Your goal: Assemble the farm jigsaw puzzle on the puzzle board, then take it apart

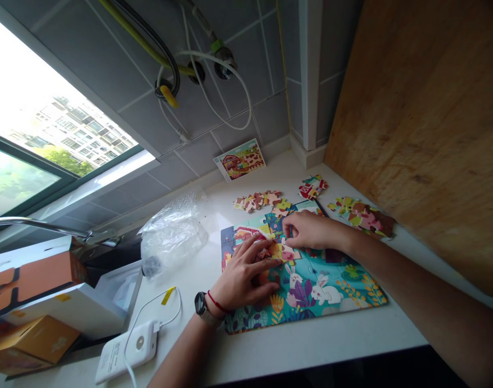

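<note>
On the white tabletop (323, 345): I'm looking down at a jigsaw board (311, 293) lying flat, its lower part filled in with rabbits and flowers on teal, its upper part only partly filled
Left hand (246, 275): open, fingers spread and pressed on the pieces at the board's left side, a black watch and a red string on the wrist
Right hand (314, 230): fingertips drawn into a pinch over the middle of the board; from here I can't tell whether they hold a piece
Between the hands: a pink-and-yellow puzzle piece (284, 251), on the board
Loose pieces: a pile of puzzle pieces (256, 201) above the board, a red-and-white cluster (313, 186) near it, a pink-and-brown group (361, 215) just beside the board's far corner
Against the wall: a farm picture card (240, 159) showing a red barn
Left of the board: a crumpled plastic bag (173, 231), a white power bank (127, 350) with its cable, a cardboard box (30, 345)
Right side: a wooden board (416, 134) standing along the tabletop
</note>
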Tool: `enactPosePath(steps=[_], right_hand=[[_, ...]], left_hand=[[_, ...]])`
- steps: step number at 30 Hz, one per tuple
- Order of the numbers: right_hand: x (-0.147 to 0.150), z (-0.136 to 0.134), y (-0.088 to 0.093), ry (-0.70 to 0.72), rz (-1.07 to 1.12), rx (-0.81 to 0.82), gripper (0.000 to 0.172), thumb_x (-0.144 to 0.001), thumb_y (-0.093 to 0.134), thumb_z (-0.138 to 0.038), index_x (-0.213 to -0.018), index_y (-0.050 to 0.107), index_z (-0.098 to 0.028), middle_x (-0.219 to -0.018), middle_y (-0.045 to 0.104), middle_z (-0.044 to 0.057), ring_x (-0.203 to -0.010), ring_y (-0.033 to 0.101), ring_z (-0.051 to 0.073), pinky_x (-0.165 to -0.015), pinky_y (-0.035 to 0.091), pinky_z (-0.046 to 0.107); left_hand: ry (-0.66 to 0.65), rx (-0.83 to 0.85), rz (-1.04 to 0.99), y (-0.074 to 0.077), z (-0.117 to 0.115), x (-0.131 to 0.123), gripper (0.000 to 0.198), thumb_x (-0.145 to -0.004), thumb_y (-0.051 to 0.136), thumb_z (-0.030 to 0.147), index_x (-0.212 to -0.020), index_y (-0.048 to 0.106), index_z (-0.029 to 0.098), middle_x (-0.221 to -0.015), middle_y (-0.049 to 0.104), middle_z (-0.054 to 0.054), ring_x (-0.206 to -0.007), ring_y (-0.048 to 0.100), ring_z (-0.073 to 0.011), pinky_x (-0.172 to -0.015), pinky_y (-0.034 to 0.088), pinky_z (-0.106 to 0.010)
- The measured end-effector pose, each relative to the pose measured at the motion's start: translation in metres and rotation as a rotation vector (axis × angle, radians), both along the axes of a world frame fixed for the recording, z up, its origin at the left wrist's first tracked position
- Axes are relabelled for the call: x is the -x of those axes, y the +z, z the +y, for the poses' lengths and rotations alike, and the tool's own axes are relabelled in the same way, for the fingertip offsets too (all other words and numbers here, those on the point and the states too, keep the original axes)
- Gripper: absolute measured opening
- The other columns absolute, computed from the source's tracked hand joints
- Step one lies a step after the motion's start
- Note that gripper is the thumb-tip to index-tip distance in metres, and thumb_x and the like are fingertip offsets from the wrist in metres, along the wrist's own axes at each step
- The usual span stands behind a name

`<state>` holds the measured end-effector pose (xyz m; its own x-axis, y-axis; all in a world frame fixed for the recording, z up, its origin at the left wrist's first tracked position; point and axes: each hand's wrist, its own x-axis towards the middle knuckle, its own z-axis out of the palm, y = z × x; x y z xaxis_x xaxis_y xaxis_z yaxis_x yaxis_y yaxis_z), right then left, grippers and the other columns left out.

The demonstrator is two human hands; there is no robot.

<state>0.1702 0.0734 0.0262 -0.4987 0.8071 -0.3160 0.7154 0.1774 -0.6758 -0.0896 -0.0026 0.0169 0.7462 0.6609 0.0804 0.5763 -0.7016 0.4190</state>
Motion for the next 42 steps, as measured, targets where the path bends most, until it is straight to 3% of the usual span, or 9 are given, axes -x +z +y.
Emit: enactPosePath(steps=[5, 14, 33, 37, 40, 42], right_hand=[[0.002, 0.002, -0.005, 0.025, -0.034, -0.115, 0.007, -0.08, 0.077, -0.026, -0.08, 0.071, -0.022, -0.074, 0.076, 0.004, -0.071, 0.069, 0.022, -0.06, 0.04, 0.027], [0.002, -0.001, -0.002, 0.031, -0.02, -0.053, 0.003, -0.083, 0.072, -0.023, -0.082, 0.07, -0.022, -0.07, 0.074, 0.002, -0.063, 0.067, 0.019, -0.059, 0.039, 0.028], [0.002, -0.001, -0.002, 0.047, -0.033, -0.023, 0.002, -0.084, 0.072, -0.024, -0.086, 0.073, -0.023, -0.063, 0.069, 0.0, -0.055, 0.062, 0.018, -0.056, 0.036, 0.028], [0.001, 0.001, -0.001, 0.026, 0.018, -0.177, 0.005, -0.083, 0.076, -0.026, -0.085, 0.074, -0.023, -0.076, 0.074, 0.003, -0.072, 0.067, 0.021, -0.062, 0.038, 0.028], [-0.002, 0.007, -0.006, -0.17, 0.089, -0.346, 0.013, -0.091, 0.071, -0.031, -0.1, 0.075, -0.023, -0.087, 0.077, 0.005, -0.081, 0.069, 0.022, -0.071, 0.044, 0.029], [-0.004, 0.012, -0.014, -0.26, 0.081, -0.497, 0.023, -0.094, 0.071, -0.033, -0.113, 0.075, -0.021, -0.105, 0.078, 0.009, -0.098, 0.07, 0.026, -0.087, 0.048, 0.033]], left_hand=[[0.003, -0.004, -0.01, 0.001, 0.0, 0.0, 0.047, -0.096, 0.075, 0.047, -0.139, 0.072, 0.031, -0.163, 0.049, -0.009, -0.155, 0.036, -0.0424, -0.124, 0.039, -0.066], [-0.039, -0.011, -0.043, -0.001, 0.0, 0.003, 0.032, -0.098, 0.072, 0.047, -0.126, 0.079, 0.031, -0.16, 0.053, -0.008, -0.154, 0.039, -0.0393, -0.123, 0.042, -0.062], [-0.038, 0.039, -0.066, 0.006, 0.001, 0.0, 0.032, -0.099, 0.071, 0.044, -0.126, 0.077, 0.028, -0.157, 0.056, -0.009, -0.15, 0.046, -0.0365, -0.123, 0.042, -0.057], [-0.042, 0.047, -0.068, 0.007, 0.001, 0.0, 0.031, -0.099, 0.071, 0.043, -0.125, 0.078, 0.028, -0.156, 0.057, -0.01, -0.149, 0.047, -0.0368, -0.123, 0.043, -0.057], [-0.039, 0.044, -0.072, 0.007, 0.001, 0.0, 0.031, -0.099, 0.071, 0.044, -0.125, 0.078, 0.028, -0.156, 0.057, -0.01, -0.149, 0.047, -0.037, -0.122, 0.043, -0.057], [-0.039, 0.041, -0.079, 0.006, 0.001, 0.001, 0.032, -0.098, 0.071, 0.045, -0.125, 0.078, 0.028, -0.157, 0.057, -0.01, -0.149, 0.047, -0.037, -0.122, 0.044, -0.058]])
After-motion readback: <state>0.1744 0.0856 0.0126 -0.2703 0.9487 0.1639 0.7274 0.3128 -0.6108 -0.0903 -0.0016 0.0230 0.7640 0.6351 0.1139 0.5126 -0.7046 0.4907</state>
